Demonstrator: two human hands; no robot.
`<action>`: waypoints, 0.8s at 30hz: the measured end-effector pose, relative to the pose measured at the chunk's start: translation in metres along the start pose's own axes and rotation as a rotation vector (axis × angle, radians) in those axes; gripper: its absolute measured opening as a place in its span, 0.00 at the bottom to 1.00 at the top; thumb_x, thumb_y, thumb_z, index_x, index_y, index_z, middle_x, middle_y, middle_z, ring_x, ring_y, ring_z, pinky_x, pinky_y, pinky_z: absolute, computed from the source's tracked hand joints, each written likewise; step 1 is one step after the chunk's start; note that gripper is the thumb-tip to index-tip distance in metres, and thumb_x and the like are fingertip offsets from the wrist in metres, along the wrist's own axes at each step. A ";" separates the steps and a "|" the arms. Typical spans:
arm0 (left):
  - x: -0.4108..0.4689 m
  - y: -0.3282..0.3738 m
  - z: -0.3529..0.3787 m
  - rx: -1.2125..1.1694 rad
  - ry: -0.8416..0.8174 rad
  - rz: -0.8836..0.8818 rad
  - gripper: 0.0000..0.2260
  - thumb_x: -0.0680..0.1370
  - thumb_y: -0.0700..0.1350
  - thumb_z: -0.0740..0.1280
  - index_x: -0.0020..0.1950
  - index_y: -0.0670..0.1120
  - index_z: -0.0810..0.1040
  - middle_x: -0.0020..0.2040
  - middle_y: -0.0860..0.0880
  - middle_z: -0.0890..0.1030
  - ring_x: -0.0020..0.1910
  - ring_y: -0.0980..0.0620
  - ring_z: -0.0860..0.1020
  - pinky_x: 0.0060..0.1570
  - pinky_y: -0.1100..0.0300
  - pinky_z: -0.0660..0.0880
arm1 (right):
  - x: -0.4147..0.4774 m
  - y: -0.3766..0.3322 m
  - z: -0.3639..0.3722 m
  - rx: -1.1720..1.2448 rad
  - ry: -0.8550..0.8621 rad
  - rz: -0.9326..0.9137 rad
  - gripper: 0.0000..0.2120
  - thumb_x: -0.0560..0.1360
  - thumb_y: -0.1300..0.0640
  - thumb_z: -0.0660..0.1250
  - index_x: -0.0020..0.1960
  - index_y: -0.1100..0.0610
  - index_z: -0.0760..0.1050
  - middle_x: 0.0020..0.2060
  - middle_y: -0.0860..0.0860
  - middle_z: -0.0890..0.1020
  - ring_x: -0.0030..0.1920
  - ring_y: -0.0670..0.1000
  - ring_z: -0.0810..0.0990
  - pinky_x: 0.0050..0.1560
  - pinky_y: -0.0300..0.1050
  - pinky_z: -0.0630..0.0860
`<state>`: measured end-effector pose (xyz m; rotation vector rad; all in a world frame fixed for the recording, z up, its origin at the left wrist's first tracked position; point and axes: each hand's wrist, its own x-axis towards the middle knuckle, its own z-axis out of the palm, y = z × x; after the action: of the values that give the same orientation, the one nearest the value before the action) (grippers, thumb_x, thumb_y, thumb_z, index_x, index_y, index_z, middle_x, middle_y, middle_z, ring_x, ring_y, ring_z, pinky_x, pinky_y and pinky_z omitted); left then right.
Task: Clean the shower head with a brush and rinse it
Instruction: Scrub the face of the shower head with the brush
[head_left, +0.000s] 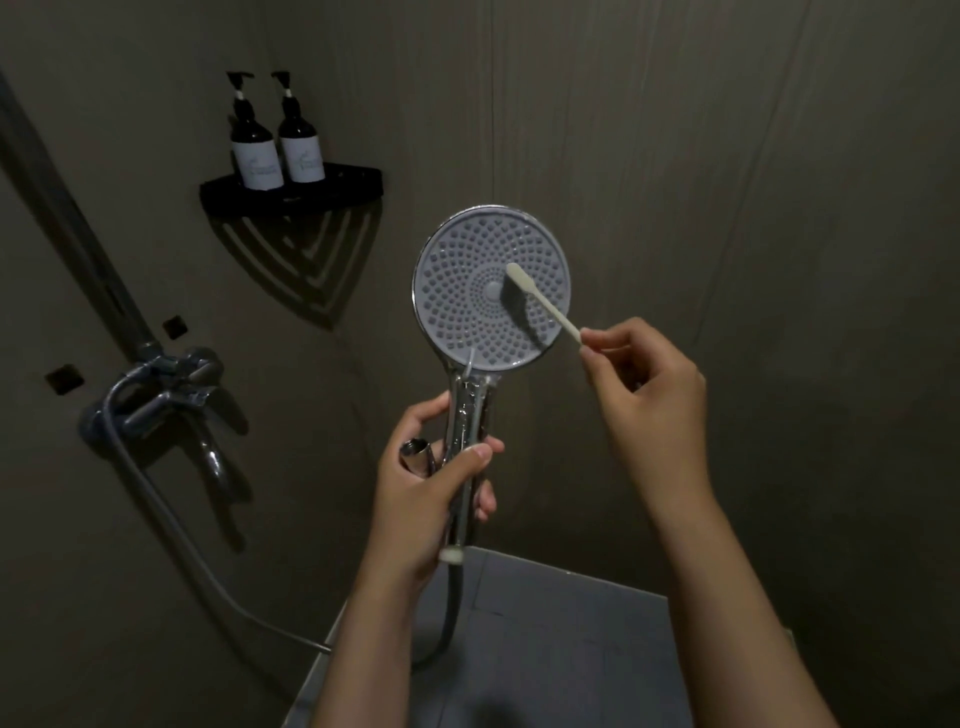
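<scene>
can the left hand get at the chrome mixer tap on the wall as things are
Probably not yet: the left hand grips the chrome handle of the round grey shower head. The path to the chrome mixer tap looks free once it lets go.

You are in a bathroom shower stall, and you can tell from the shiny tap (171, 387) on the wall (675, 156), the hose (208, 579) that runs from it to a round shower head (467, 260), the two pump bottles (257, 150) on a black corner shelf (322, 196), and the grey floor tiles (571, 649) down below
</scene>
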<state>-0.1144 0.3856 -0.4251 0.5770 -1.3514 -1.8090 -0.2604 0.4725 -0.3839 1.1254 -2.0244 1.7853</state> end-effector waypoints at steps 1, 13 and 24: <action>0.000 0.001 -0.001 -0.004 -0.001 0.001 0.20 0.73 0.30 0.66 0.57 0.53 0.74 0.39 0.41 0.83 0.22 0.47 0.72 0.24 0.59 0.71 | 0.003 0.002 -0.001 -0.012 0.021 0.005 0.03 0.74 0.58 0.69 0.44 0.51 0.78 0.37 0.43 0.81 0.38 0.43 0.80 0.40 0.51 0.79; 0.000 0.000 -0.004 0.005 -0.022 -0.023 0.20 0.71 0.31 0.68 0.57 0.52 0.74 0.38 0.40 0.82 0.22 0.47 0.72 0.24 0.59 0.72 | -0.001 -0.006 0.005 -0.005 -0.040 -0.055 0.05 0.74 0.59 0.69 0.46 0.50 0.78 0.40 0.41 0.82 0.41 0.40 0.81 0.41 0.43 0.80; 0.000 -0.002 -0.002 0.037 -0.051 -0.022 0.20 0.71 0.31 0.69 0.54 0.55 0.76 0.36 0.40 0.79 0.23 0.46 0.73 0.24 0.59 0.71 | 0.001 -0.005 0.000 0.043 0.056 -0.071 0.04 0.74 0.59 0.69 0.45 0.50 0.78 0.39 0.38 0.81 0.42 0.39 0.81 0.42 0.45 0.80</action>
<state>-0.1140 0.3849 -0.4278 0.5704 -1.4203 -1.8311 -0.2577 0.4724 -0.3799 1.1311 -1.8994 1.8131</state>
